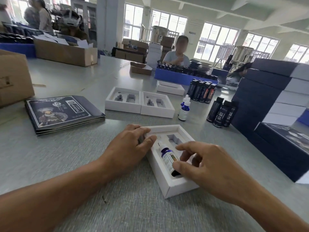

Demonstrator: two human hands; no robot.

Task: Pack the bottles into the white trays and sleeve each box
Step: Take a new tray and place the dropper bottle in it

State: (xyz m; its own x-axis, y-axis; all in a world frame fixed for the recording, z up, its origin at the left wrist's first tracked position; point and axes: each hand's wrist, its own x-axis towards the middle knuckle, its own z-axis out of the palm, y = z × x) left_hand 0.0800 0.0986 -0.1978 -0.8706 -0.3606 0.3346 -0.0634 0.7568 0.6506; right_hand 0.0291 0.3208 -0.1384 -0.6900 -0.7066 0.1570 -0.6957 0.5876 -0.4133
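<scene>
A white tray (177,186) with two moulded slots lies in front of me on the grey table. A blue dropper bottle (168,155) lies in its left slot, cap pointing away from me; the right slot (174,139) holds nothing. My right hand (209,164) has its thumb on the bottle's lower end and curled fingers beside it. My left hand (132,144) grips the tray's far left corner, thumb inside the rim. Two more dropper bottles (184,111) stand behind the tray, next to three dark bottles (220,113).
Two empty white trays (122,107) (157,111) sit side by side further back, a third (170,91) behind them. Flat printed sleeves (63,113) are stacked at left. Sleeved dark boxes (267,97) pile up at right. A cardboard box (13,77) stands far left. A person (177,54) sits opposite.
</scene>
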